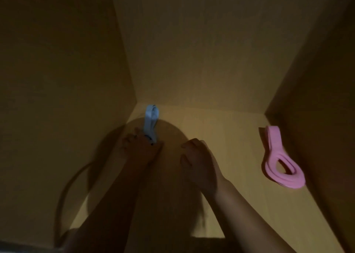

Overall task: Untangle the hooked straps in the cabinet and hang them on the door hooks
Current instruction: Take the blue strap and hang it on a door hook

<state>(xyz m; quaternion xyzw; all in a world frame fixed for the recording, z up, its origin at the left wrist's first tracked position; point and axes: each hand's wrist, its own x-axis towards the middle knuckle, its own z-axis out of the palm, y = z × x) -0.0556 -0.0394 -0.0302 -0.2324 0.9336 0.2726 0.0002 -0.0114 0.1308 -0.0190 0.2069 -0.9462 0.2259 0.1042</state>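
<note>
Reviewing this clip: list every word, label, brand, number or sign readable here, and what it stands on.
No text can be read.
blue strap: dark marks at its lower end, by the left hand, too blurred to tell whether they are print.
pink strap: no text shows.
cabinet wall: plain.

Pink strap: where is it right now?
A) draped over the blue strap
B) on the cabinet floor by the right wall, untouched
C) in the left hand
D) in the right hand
B: the pink strap lies on the cabinet floor by the right wall, clear of the right hand; the left hand grips the blue strap.
</note>
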